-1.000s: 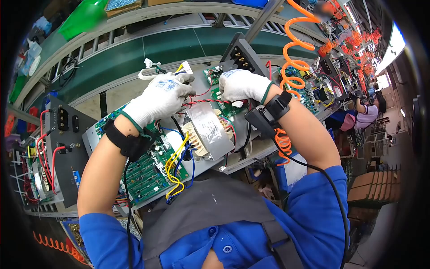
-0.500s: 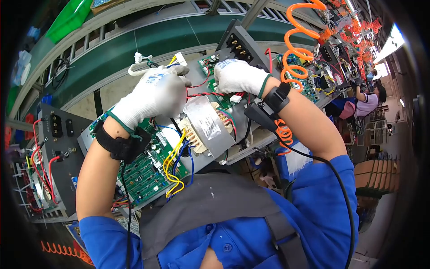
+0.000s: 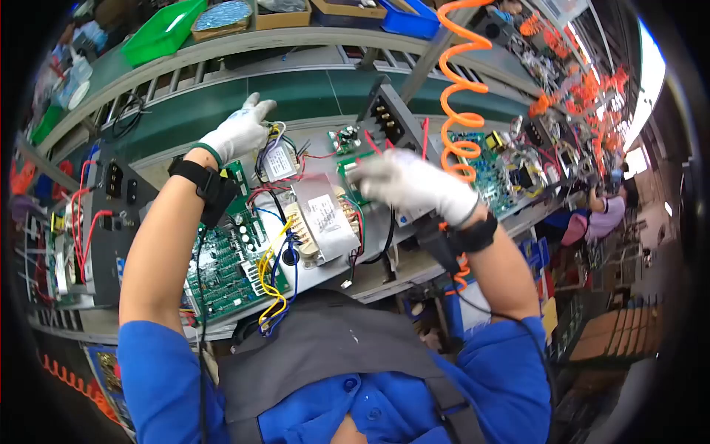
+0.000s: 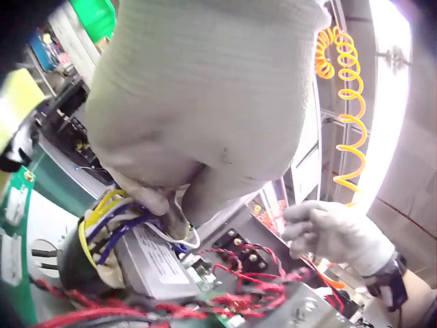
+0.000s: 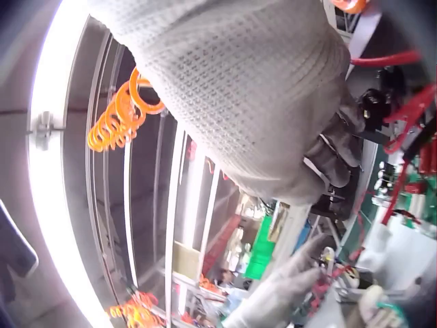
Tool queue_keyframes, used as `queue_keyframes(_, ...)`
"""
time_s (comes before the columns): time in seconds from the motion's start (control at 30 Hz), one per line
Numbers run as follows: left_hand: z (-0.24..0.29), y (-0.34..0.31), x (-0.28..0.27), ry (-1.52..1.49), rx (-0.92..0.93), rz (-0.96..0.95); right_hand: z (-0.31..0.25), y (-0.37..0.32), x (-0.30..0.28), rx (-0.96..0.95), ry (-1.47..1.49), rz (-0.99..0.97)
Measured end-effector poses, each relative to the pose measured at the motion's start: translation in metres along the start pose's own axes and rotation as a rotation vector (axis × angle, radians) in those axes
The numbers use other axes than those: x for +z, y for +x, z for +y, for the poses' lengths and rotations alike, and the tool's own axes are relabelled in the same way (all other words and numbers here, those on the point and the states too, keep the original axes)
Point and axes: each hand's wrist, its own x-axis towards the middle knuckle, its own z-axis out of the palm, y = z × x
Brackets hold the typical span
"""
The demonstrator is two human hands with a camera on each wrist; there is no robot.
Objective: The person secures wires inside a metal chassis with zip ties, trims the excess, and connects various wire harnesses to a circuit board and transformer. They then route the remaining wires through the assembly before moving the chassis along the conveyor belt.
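Note:
In the head view my gloved left hand (image 3: 240,135) is beside a small labelled metal box (image 3: 279,161), two of its fingers stretched out and apart. Its fingertips touch the white, yellow and blue wires (image 4: 123,220) at the box's end in the left wrist view. My gloved right hand (image 3: 414,183), blurred, hovers over the chassis right of a transformer (image 3: 325,220). Its fingers (image 5: 331,160) are loosely bent, with nothing visible in them. Below those fingers lies a small green circuit board (image 3: 351,176). Twisted red-black wires (image 4: 246,301) run in front of the box.
A dark panel with brass terminals (image 3: 384,118) stands at the chassis's back right. A large green circuit board (image 3: 233,266) lies at left, with yellow wires (image 3: 270,285) hanging off the front. A coiled orange hose (image 3: 462,81) dangles at right. Behind runs a green conveyor belt (image 3: 303,96).
My left hand has shifted left, off the middle of the wires, uncovering the labelled box. My right hand has drawn back from the small board toward me. The head view has shifted too.

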Motion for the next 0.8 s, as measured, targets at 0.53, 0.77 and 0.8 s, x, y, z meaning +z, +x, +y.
queue_keyframes(0.53,0.024,-0.172,-0.030,-0.119,0.081,0.286,-0.014,0.032,-0.014,0.297,-0.148,-0.328)
queue_keyframes(0.77,0.003,-0.192,-0.023,-0.225,-0.036,0.261,-0.028,0.021,-0.030,0.471,-0.007,-0.303)
queue_keyframes(0.8,0.002,-0.191,-0.021,-0.215,-0.024,0.261,-0.028,0.022,-0.031,0.475,-0.007,-0.301)
